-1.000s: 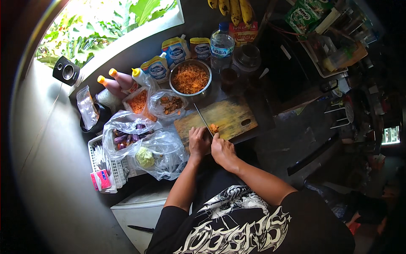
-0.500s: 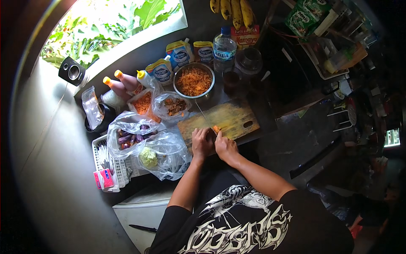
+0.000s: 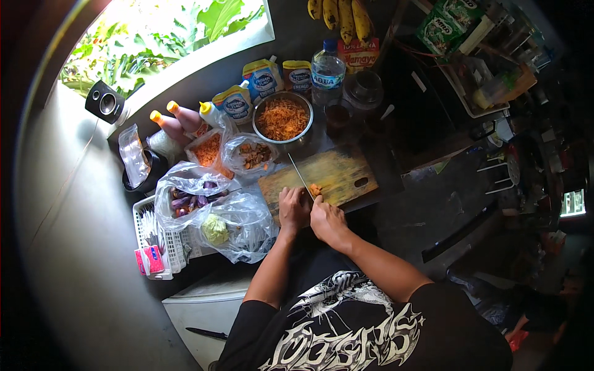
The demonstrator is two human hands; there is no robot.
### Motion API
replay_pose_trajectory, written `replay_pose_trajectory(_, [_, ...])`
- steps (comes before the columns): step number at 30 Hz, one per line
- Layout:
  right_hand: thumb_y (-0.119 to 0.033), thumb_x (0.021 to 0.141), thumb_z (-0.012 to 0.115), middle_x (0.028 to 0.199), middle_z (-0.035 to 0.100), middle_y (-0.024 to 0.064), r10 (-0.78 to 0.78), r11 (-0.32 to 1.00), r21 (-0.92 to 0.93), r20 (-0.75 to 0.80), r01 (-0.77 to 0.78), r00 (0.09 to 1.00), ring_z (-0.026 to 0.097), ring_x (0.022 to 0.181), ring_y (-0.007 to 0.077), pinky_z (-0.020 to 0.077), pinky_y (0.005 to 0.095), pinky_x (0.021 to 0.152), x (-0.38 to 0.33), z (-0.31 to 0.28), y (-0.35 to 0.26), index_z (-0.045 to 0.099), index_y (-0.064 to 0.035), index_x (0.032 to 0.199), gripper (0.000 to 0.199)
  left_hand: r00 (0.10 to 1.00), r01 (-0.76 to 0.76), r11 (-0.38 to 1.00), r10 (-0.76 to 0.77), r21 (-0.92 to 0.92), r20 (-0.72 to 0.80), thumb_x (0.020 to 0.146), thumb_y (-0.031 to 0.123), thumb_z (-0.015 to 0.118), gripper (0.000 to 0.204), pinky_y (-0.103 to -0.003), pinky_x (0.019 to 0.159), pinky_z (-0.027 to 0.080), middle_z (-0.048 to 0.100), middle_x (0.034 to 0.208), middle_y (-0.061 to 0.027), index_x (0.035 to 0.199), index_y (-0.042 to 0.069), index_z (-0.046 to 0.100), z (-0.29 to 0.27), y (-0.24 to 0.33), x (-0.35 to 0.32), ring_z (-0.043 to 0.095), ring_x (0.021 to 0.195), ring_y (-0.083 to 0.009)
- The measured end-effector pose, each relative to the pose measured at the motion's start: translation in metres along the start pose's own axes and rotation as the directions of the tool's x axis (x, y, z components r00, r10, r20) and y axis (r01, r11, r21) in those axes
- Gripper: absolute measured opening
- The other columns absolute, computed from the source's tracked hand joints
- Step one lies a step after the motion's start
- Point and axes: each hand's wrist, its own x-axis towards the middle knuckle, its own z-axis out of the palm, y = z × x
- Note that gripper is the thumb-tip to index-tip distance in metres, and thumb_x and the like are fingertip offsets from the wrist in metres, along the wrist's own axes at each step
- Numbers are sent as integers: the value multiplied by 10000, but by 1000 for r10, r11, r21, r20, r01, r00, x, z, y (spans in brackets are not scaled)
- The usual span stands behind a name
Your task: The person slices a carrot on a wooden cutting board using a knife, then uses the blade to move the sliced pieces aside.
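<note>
Far left, black round-faced speaker (image 3: pixel 104 102) on the grey ledge; below it a white slatted plastic basket (image 3: pixel 156 244) with a small pink-and-white packet (image 3: pixel 148 260) at its near edge. Beside that, clear plastic bags: one with purple pieces (image 3: pixel 185 195), one with a pale green round lump (image 3: pixel 232 226). Behind, two orange-capped squeeze bottles (image 3: pixel 170 123) lying tilted, then three blue-and-yellow spouted pouches (image 3: pixel 263 77) along the wall, labels too small to make out. Round steel bowl of shredded orange food (image 3: pixel 283 119) mid-counter; clear water bottle with a blue label (image 3: pixel 327 71) right of it; yellow bananas (image 3: pixel 340 15) cut off by the top edge; green packets (image 3: pixel 448 25) at upper right, half lost in shadow.

Worn rectangular wooden cutting board (image 3: pixel 328 176), long axis left to right, handle hole at its right end. Left hand (image 3: pixel 293 207) closed in a fist around the handle of a thin-bladed knife (image 3: pixel 301 176), the handle itself hidden; blade long and narrow, pointing away from the body and slightly left, tip towards the bowl. Right hand (image 3: pixel 328 219) with fingers pressed together, fingertips pinning small orange pieces (image 3: pixel 315 189) just right of the blade, on the board's near middle. Right side of the scene too dark to read
</note>
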Motion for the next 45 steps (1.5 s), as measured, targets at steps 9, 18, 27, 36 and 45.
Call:
replay_pose_trajectory(9, [-74,936,494,924,712,278,6,999,41,3,-6,1000,711,900,439,580,499,809,-2,-3,1,542,62,1088,210,1000,-9,1000,9,-20,-22,768,54,710,143,-441,739,421,644,788,-127,904,50,668,-4,4,3,561,791,-349])
replay_pose_trajectory(18, [-82,940,477,929,712,279,19,1000,17,3,-19,1000,712,908,434,580,493,809,-5,1,7,540,51,1091,211,998,-45,998,43,-47,-51,769,55,705,133,-432,712,418,656,786,-121,899,51,674,-2,2,3,559,752,-340])
replay_pose_trajectory(27, [-73,944,465,869,710,275,-28,999,-17,-51,27,998,720,855,429,588,506,765,-3,10,14,531,25,1023,143,998,-44,999,43,-25,-50,760,53,699,137,-428,707,418,651,779,-117,895,49,676,-3,2,3,559,756,-333])
replay_pose_trajectory(36, [-193,979,476,840,691,297,-56,998,3,-113,56,992,697,828,464,564,548,750,22,36,31,523,47,1061,258,995,-76,997,77,19,-62,775,86,703,142,-428,712,413,639,786,-103,913,74,674,-2,1,5,560,768,-327])
replay_pose_trajectory(45, [-297,968,530,922,673,313,38,948,317,-87,-8,996,652,904,503,511,580,812,12,4,45,573,0,1065,315,998,-50,996,52,74,-19,831,161,712,127,-421,778,428,664,916,-69,932,108,656,-7,17,9,571,862,-309])
